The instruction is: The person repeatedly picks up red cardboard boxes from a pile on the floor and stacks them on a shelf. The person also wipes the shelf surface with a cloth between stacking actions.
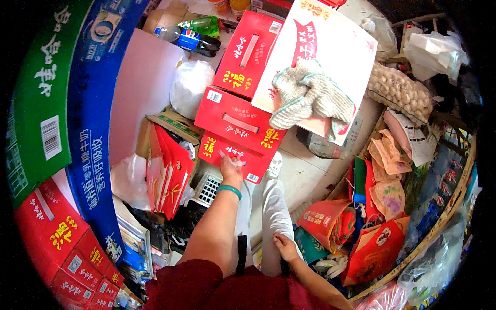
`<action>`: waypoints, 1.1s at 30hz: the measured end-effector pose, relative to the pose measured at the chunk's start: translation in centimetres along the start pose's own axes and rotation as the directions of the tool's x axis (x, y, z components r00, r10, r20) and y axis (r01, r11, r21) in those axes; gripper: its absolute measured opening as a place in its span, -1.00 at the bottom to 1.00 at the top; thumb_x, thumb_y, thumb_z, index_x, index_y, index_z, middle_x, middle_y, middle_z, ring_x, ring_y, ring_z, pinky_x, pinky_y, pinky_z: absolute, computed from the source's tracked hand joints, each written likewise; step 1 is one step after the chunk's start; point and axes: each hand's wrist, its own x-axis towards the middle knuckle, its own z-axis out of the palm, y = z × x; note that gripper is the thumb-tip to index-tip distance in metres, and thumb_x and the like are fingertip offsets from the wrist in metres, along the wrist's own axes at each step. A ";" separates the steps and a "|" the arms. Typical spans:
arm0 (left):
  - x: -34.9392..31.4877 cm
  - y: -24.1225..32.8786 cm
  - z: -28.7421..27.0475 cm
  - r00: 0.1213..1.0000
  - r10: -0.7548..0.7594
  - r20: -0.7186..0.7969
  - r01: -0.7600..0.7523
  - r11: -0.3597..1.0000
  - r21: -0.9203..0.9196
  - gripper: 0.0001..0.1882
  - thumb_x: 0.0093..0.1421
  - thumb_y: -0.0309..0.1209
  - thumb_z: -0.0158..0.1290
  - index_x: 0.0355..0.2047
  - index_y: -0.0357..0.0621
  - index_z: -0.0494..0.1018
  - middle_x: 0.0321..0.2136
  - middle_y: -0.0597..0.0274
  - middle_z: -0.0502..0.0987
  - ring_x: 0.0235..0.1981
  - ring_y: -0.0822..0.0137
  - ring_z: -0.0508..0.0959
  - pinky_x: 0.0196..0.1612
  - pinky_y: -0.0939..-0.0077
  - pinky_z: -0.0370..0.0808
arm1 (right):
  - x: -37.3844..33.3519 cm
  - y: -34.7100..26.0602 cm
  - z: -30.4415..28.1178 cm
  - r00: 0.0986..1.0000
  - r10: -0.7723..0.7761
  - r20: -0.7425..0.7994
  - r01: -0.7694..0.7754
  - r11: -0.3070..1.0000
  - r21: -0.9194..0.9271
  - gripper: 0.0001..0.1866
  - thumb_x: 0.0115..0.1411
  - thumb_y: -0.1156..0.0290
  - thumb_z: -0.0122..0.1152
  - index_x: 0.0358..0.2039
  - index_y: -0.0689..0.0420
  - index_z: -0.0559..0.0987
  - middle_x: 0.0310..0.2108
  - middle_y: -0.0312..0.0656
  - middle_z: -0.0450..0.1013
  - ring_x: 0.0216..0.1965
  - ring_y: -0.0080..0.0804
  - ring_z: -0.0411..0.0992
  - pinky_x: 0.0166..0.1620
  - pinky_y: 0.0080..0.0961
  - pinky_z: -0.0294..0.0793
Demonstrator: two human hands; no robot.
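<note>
left hand: the left hand (231,169) is raised on an outstretched forearm, fingers pinched on the pale strip handle (232,157) of the lowest red carton (235,155); a teal bangle (229,190) circles the wrist just below it.
right hand: the right hand (285,247) lies flat and relaxed, grasping nothing, on the person's white trouser leg (272,206), below and right of the lowest red carton.
lowest red carton: bottom of a stack of three red gift boxes with yellow characters; it is tilted, its near face turned toward the person.
middle red carton: the middle red carton (238,121) sits directly above the lowest red carton, touching it, with its own pale handle on top.
top red carton: the top red carton (249,51) lies above that, leaning up and to the right.
white box: a large white box (330,41) with red print is up and right of the lowest red carton, overlapping the stack.
knitted gloves: a pair of grey-white knitted gloves (307,95) lies on the white box.
red paper bags: a bundle of red paper bags (168,170) stands just left of the lowest red carton.
net of nuts: a mesh sack of pale nuts (400,93) is far right of the stack.
drink bottles: a dark and a green drink bottle (194,39) lie above and left of the stack.
</note>
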 end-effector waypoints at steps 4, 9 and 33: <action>4.5 -1.1 -0.8 1.000 -0.026 0.005 0.026 1.000 -0.013 -0.91 0.16 -0.39 -0.12 -0.44 -0.06 0.23 -0.62 0.34 0.26 -0.60 0.42 0.31 -0.33 0.47 0.36 | -0.4 -1.5 -0.1 0.997 0.077 0.007 -0.077 0.997 0.025 -0.64 0.20 0.25 0.07 -0.07 0.19 0.49 -0.17 -0.09 0.51 -0.15 -0.37 0.48 -0.06 -0.56 0.39; 8.6 -3.3 -2.3 0.995 -0.034 0.094 0.036 0.999 -0.015 -0.93 0.16 -0.37 -0.13 -0.34 -0.01 0.30 -0.54 0.33 0.38 -0.55 0.39 0.39 -0.40 0.45 0.38 | 0.0 0.6 -0.1 0.997 0.079 0.001 -0.079 0.997 -0.007 -0.65 0.19 0.24 0.09 -0.08 0.15 0.50 -0.23 -0.11 0.52 -0.22 -0.41 0.48 -0.11 -0.56 0.40; 9.4 -0.5 -3.5 0.928 -0.288 0.234 0.141 0.858 0.494 -0.91 0.17 -0.35 -0.10 -0.32 0.11 0.40 -0.45 0.44 0.45 -0.46 0.53 0.38 -0.42 0.59 0.31 | 1.4 -0.9 0.5 0.998 0.060 -0.031 -0.061 0.998 -0.023 -0.73 0.17 0.29 0.13 -0.16 0.13 0.53 -0.34 -0.17 0.53 -0.32 -0.45 0.48 -0.20 -0.58 0.43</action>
